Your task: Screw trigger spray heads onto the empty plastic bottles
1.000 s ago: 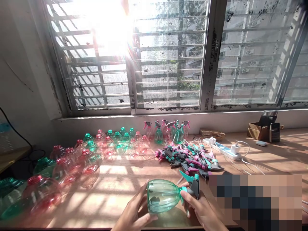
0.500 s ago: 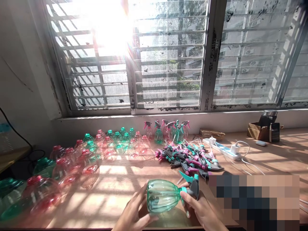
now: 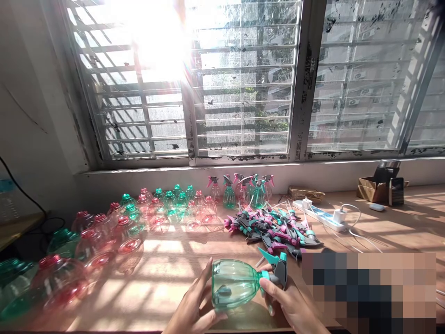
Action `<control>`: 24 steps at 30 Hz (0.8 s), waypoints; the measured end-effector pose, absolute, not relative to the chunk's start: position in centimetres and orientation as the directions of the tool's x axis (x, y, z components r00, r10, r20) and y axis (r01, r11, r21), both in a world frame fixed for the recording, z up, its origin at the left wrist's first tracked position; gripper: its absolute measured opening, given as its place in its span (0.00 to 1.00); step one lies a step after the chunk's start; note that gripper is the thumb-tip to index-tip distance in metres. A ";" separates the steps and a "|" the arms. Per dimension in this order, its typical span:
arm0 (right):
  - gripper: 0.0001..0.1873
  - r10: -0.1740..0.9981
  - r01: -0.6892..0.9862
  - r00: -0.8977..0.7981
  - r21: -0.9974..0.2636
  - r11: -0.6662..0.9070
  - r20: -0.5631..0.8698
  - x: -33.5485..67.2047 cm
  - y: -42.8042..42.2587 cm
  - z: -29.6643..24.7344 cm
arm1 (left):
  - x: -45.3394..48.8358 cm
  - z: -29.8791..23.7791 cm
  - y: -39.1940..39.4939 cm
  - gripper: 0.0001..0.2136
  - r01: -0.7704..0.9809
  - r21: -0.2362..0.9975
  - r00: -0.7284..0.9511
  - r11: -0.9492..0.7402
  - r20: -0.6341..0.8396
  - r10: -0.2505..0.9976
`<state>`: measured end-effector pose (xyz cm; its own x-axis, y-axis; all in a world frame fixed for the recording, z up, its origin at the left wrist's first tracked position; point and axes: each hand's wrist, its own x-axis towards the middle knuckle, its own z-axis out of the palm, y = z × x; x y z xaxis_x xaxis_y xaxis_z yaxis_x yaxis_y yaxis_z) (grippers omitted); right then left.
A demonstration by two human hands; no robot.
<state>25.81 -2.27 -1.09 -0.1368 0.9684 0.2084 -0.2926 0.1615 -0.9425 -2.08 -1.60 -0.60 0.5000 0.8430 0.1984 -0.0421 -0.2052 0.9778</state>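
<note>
A clear green spray bottle (image 3: 236,283) lies on its side in the air over the near edge of the table, its base to the left. My left hand (image 3: 198,301) is wrapped around the base end. At the neck, the fingers of my right hand (image 3: 283,297) close on the turquoise collar of the trigger sprayer (image 3: 278,269), which has a grey body and turquoise trigger. The sprayer sits on the bottle's mouth; how tightly, I cannot tell. Just beyond lies a pile of loose trigger sprayers (image 3: 274,229) in pink, turquoise and grey.
Several open pink and green bottles (image 3: 125,236) stand at the left. Bottles with sprayers fitted (image 3: 243,190) stand by the wall under the window. A power strip (image 3: 323,215) with white cables and a cardboard box (image 3: 368,188) are at right. A pixelated patch hides the near right.
Both hands keep hold of the bottle in nearly the same place. A dark shape seen through the bottle's base end looks different now.
</note>
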 end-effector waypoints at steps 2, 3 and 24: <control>0.18 0.973 -0.301 -0.117 -0.941 0.158 0.201 25.8 -2.2 -1.3 | -2.0 -0.4 -1.7 0.43 -0.022 0.976 0.509 -0.219 0.199 0.837; 0.18 0.975 -0.306 -0.106 -0.939 0.155 0.195 25.8 -2.0 -1.4 | -2.0 -0.3 -1.7 0.43 -0.012 0.973 0.512 -0.229 0.203 0.835; 0.18 0.977 -0.329 -0.118 -0.935 0.130 0.177 25.8 -1.8 -1.6 | -2.1 0.1 -1.9 0.43 0.104 0.958 0.511 -0.268 0.180 0.840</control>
<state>25.82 -1.81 -1.65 -0.1179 0.9771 0.1771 -0.3291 0.1299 -0.9353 -2.12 -1.92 0.08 0.5112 0.8405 0.1796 0.1044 -0.2682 0.9577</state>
